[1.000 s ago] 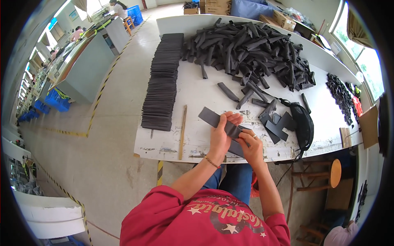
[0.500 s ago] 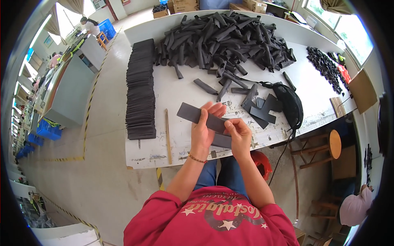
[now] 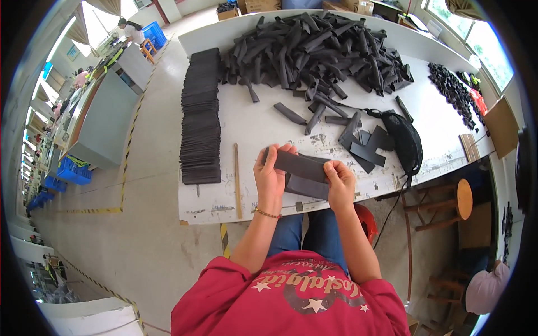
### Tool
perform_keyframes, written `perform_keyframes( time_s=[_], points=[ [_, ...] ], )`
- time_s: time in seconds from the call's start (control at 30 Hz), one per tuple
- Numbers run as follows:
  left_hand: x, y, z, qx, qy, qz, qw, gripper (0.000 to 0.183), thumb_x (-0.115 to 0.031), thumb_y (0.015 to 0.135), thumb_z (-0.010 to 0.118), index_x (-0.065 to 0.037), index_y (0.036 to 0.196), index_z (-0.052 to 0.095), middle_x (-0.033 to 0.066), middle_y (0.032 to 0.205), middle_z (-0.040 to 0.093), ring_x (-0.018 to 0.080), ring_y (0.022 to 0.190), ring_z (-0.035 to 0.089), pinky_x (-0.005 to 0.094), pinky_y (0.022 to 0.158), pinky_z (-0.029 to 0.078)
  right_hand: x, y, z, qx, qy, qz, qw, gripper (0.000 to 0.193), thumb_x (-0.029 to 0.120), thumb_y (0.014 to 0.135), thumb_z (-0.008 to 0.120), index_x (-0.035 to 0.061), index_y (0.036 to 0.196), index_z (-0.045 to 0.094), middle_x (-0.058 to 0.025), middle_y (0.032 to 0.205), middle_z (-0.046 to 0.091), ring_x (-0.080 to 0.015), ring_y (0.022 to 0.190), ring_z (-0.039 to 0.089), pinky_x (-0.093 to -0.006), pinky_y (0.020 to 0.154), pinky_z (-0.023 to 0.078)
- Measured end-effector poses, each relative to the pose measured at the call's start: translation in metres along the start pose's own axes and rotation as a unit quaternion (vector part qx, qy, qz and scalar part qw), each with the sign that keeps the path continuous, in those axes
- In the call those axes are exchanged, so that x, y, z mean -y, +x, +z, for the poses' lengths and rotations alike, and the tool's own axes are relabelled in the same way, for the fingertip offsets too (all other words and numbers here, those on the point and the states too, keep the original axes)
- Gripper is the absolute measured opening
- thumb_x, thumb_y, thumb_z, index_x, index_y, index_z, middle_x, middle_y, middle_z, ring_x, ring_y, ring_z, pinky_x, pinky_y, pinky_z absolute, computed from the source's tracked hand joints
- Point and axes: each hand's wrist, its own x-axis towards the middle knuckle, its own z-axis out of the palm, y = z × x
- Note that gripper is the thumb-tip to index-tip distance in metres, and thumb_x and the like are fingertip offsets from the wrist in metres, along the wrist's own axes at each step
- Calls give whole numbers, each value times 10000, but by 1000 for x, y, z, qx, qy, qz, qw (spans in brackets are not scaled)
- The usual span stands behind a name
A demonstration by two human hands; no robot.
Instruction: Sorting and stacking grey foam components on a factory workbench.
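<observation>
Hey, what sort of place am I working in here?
Most likely a small factory or workshop: a heap of black tubes and a long stack of black strips share one table, and striped tape marks the floor.

The black strip, earlier held mid-length by the left hand with one end jutting beyond it, is now held near both ends, the right hand having been moved farther away.

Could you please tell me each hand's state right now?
Left hand: holding a thin dark-grey rectangular strip, left end.
Right hand: holding its right end.
</observation>
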Motion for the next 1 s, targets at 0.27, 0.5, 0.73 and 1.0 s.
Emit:
perform_keyframes(
  time_s=[0.27, 0.5, 0.73, 1.0],
  points=[
    [1, 40, -36, -103, 96, 38, 989, 148, -129, 922, 642, 12, 948, 604, 148, 835, 688, 245, 723, 690, 340, 710, 581, -4, 24, -47, -43, -155, -5, 987, 192, 164, 936, 628, -11, 856, 644, 30, 662, 542, -48, 596, 452, -228, 537, 370],
    [17, 100, -59, -110, 226, 43, 967, 202, -153, 924, 627, 35, 984, 587, 126, 832, 664, 216, 697, 675, 314, 650, 571, -54, 21, -66, -71, -275, 13, 959, 162, 152, 902, 660, -6, 867, 665, -3, 621, 553, -77, 585, 472, -261, 546, 402],
    [62, 191, -54, -132, 424, -49, 895, 251, -205, 895, 669, 29, 945, 594, 102, 766, 652, 174, 575, 639, 271, 498, 520, -42, 47, -106, -94, -458, -102, 878, 218, 84, 855, 673, 20, 1057, 622, -150, 923, 605, -272, 750, 607, -380, 670, 486],
    [98, 256, -61, -150, 438, -97, 881, 187, -120, 884, 652, 24, 964, 564, 125, 680, 647, 187, 480, 631, 268, 383, 468, -47, 111, -167, -7, -712, -220, 667, 365, 189, 807, 689, 7, 1111, 605, -116, 1071, 598, -299, 1026, 557, -408, 887, 442]
  ],
)
